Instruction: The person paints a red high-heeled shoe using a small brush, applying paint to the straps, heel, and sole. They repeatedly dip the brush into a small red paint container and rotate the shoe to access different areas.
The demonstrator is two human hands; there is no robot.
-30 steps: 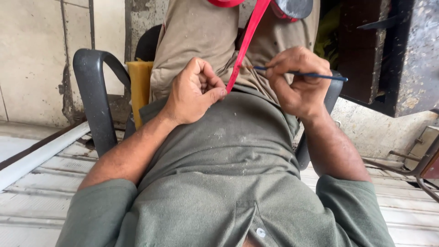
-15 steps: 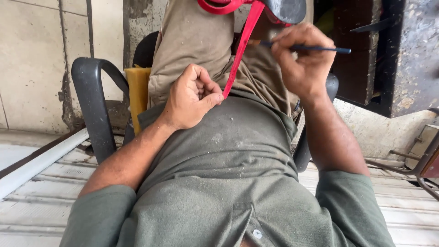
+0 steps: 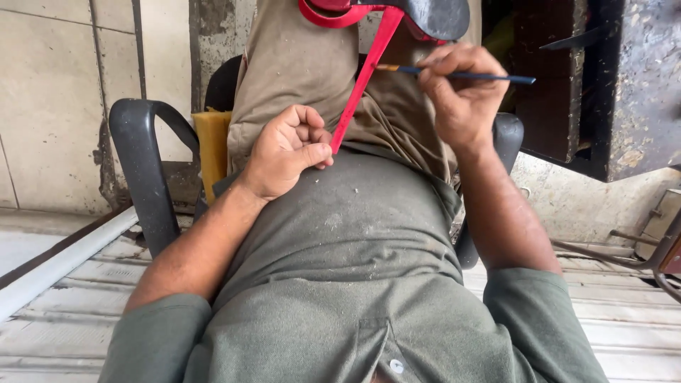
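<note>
Two chair arms (image 3: 145, 170) flank my lap; my left grip (image 3: 287, 152) pinches the red strap's (image 3: 358, 92) lower end, right grip (image 3: 461, 99) holds a thin brush (image 3: 461, 73) beside it.

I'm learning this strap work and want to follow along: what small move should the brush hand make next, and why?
Probably ease the brush tip left onto the red strap. The left hand holds the strap taut, and the tip, held in the right hand, sits just beside the strap's edge.
</note>
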